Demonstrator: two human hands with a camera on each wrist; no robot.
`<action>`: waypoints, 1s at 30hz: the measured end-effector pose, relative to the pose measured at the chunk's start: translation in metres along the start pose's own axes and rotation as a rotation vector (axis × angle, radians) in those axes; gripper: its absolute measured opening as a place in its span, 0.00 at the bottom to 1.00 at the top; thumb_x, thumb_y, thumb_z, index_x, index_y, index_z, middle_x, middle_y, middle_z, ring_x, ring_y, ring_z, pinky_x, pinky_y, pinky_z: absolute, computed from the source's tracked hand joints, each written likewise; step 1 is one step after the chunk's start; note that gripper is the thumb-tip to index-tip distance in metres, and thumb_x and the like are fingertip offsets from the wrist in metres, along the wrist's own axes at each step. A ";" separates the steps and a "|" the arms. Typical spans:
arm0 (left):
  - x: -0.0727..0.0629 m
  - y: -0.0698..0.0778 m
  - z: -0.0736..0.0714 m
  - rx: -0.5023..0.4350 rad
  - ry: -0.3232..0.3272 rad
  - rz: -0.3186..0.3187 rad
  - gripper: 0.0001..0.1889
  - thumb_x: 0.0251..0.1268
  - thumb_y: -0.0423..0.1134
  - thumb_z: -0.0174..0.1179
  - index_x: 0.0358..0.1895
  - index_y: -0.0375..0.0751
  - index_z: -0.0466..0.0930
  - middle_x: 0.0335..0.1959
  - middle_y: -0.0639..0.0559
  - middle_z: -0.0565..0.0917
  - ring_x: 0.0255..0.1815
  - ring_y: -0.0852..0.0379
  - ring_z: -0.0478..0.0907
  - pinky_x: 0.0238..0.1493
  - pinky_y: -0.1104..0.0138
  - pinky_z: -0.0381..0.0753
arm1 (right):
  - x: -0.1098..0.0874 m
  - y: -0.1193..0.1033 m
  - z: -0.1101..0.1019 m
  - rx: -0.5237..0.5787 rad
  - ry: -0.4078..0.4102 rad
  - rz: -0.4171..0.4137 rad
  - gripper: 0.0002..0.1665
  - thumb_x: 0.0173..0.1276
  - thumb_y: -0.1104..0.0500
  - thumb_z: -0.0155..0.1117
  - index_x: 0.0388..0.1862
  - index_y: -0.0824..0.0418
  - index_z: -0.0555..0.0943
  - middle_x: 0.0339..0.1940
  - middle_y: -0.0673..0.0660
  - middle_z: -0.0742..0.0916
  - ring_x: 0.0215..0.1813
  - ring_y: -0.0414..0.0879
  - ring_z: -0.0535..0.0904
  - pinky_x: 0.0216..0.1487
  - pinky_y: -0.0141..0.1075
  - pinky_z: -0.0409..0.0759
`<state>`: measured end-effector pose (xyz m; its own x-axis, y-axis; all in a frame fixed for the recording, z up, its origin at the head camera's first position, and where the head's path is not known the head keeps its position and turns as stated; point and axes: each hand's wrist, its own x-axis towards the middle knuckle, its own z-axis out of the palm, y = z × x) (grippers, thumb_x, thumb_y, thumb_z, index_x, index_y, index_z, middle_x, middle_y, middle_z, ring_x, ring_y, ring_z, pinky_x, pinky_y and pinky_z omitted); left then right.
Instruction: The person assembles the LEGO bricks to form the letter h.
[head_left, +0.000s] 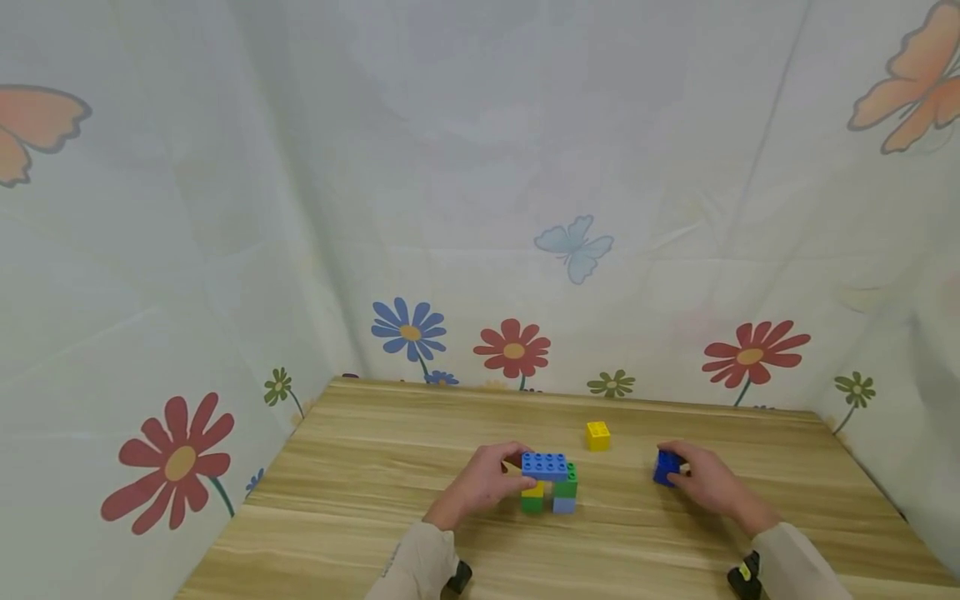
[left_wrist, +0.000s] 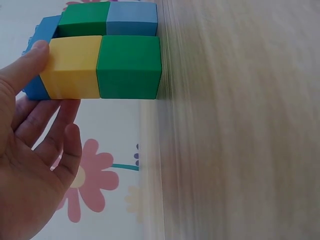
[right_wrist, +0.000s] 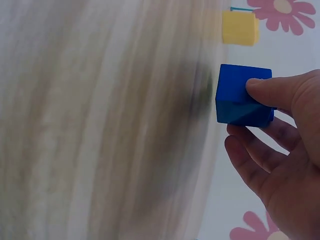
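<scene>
My left hand [head_left: 482, 483] pinches the end of a long blue building brick [head_left: 545, 466], thumb on the near side and fingers behind. That brick lies across two short columns. One column has a yellow brick [left_wrist: 75, 67] over a green brick [left_wrist: 130, 67]; the other has a green brick [head_left: 566, 485] over a light blue brick [head_left: 564, 505]. Off to the right, my right hand [head_left: 712, 482] pinches a dark blue square brick [right_wrist: 243, 95] between thumb and fingers. Whether this brick touches the table cannot be told.
A yellow square brick [head_left: 597, 436] sits farther back on the wooden table [head_left: 360, 467], between the two hands. Behind the table's back edge hangs a white cloth [head_left: 450, 167] printed with flowers and butterflies, which also closes in both sides.
</scene>
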<state>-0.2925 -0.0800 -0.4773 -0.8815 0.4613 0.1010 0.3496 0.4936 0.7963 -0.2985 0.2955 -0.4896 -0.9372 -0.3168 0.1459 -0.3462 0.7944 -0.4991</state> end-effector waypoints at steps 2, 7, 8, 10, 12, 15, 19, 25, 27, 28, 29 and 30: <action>0.000 0.000 0.000 0.002 0.000 -0.006 0.17 0.58 0.51 0.65 0.50 0.54 0.80 0.38 0.66 0.79 0.42 0.61 0.74 0.45 0.65 0.73 | 0.001 -0.003 0.000 -0.003 -0.004 0.000 0.25 0.62 0.69 0.64 0.59 0.71 0.72 0.52 0.67 0.80 0.50 0.59 0.77 0.44 0.48 0.79; 0.000 0.002 -0.001 0.004 0.001 -0.006 0.17 0.58 0.51 0.65 0.50 0.54 0.80 0.38 0.66 0.79 0.42 0.61 0.74 0.45 0.65 0.73 | 0.001 -0.015 0.000 -0.008 -0.006 0.014 0.26 0.62 0.67 0.65 0.59 0.70 0.72 0.52 0.66 0.80 0.50 0.57 0.78 0.44 0.47 0.79; 0.000 0.002 -0.001 0.006 0.001 -0.006 0.17 0.58 0.51 0.65 0.50 0.54 0.80 0.38 0.66 0.79 0.42 0.61 0.74 0.46 0.65 0.73 | 0.001 -0.018 0.000 -0.007 -0.007 0.015 0.26 0.62 0.67 0.65 0.59 0.70 0.72 0.52 0.66 0.80 0.50 0.57 0.78 0.44 0.47 0.79; 0.000 0.003 -0.001 0.008 0.001 -0.003 0.17 0.58 0.51 0.66 0.50 0.54 0.80 0.38 0.66 0.79 0.42 0.61 0.74 0.46 0.65 0.73 | 0.002 -0.024 -0.001 -0.014 -0.006 0.007 0.25 0.62 0.66 0.65 0.59 0.69 0.73 0.52 0.66 0.80 0.49 0.56 0.78 0.44 0.47 0.79; 0.000 0.003 -0.001 0.010 -0.001 -0.005 0.17 0.58 0.51 0.66 0.50 0.54 0.80 0.38 0.67 0.79 0.42 0.62 0.74 0.46 0.65 0.73 | 0.002 -0.028 -0.001 -0.012 -0.007 -0.010 0.25 0.62 0.66 0.65 0.59 0.69 0.73 0.52 0.66 0.80 0.49 0.56 0.78 0.44 0.47 0.79; 0.000 0.003 -0.001 0.008 0.000 -0.006 0.17 0.58 0.51 0.66 0.50 0.54 0.80 0.38 0.67 0.79 0.41 0.63 0.74 0.46 0.65 0.74 | 0.003 -0.035 -0.002 -0.007 -0.003 -0.049 0.25 0.62 0.66 0.65 0.58 0.69 0.73 0.52 0.65 0.80 0.48 0.55 0.79 0.43 0.45 0.80; 0.001 0.002 0.000 0.010 0.005 -0.008 0.18 0.58 0.51 0.66 0.50 0.54 0.80 0.38 0.67 0.79 0.41 0.63 0.73 0.46 0.65 0.74 | 0.006 -0.043 0.000 0.003 -0.005 -0.099 0.25 0.62 0.67 0.65 0.58 0.70 0.73 0.52 0.64 0.81 0.49 0.55 0.79 0.42 0.44 0.80; 0.001 0.002 0.001 0.007 0.004 -0.019 0.18 0.58 0.51 0.65 0.51 0.54 0.79 0.39 0.67 0.79 0.42 0.63 0.73 0.46 0.65 0.74 | 0.007 -0.054 0.003 -0.008 -0.001 -0.117 0.25 0.62 0.66 0.65 0.58 0.68 0.73 0.53 0.64 0.80 0.49 0.55 0.78 0.42 0.44 0.80; 0.001 0.003 0.001 0.004 0.001 -0.020 0.18 0.58 0.51 0.65 0.51 0.54 0.79 0.39 0.66 0.79 0.42 0.62 0.73 0.46 0.65 0.74 | 0.008 -0.058 0.004 -0.011 0.003 -0.109 0.25 0.63 0.65 0.65 0.59 0.67 0.73 0.53 0.63 0.80 0.49 0.54 0.78 0.43 0.44 0.80; 0.001 0.003 0.001 0.004 0.000 -0.020 0.18 0.58 0.51 0.65 0.51 0.54 0.79 0.39 0.66 0.79 0.42 0.62 0.73 0.46 0.65 0.73 | 0.008 -0.060 0.004 -0.013 0.004 -0.106 0.25 0.63 0.65 0.65 0.59 0.67 0.73 0.53 0.62 0.80 0.49 0.54 0.78 0.43 0.44 0.80; 0.001 0.003 0.001 0.001 -0.002 -0.019 0.18 0.58 0.51 0.65 0.51 0.54 0.79 0.39 0.66 0.79 0.42 0.62 0.73 0.46 0.65 0.73 | 0.008 -0.062 0.004 -0.013 0.005 -0.103 0.25 0.63 0.64 0.65 0.60 0.66 0.73 0.53 0.62 0.80 0.50 0.53 0.78 0.43 0.43 0.79; 0.001 0.002 0.001 -0.001 -0.002 -0.017 0.18 0.58 0.51 0.65 0.51 0.54 0.79 0.39 0.66 0.79 0.42 0.61 0.73 0.46 0.65 0.73 | 0.008 -0.065 0.004 -0.011 0.005 -0.104 0.25 0.64 0.64 0.65 0.60 0.66 0.73 0.54 0.61 0.80 0.50 0.53 0.78 0.43 0.43 0.79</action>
<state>-0.2925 -0.0773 -0.4763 -0.8864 0.4548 0.0863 0.3346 0.5004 0.7985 -0.2831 0.2397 -0.4596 -0.8963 -0.3952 0.2012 -0.4423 0.7628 -0.4718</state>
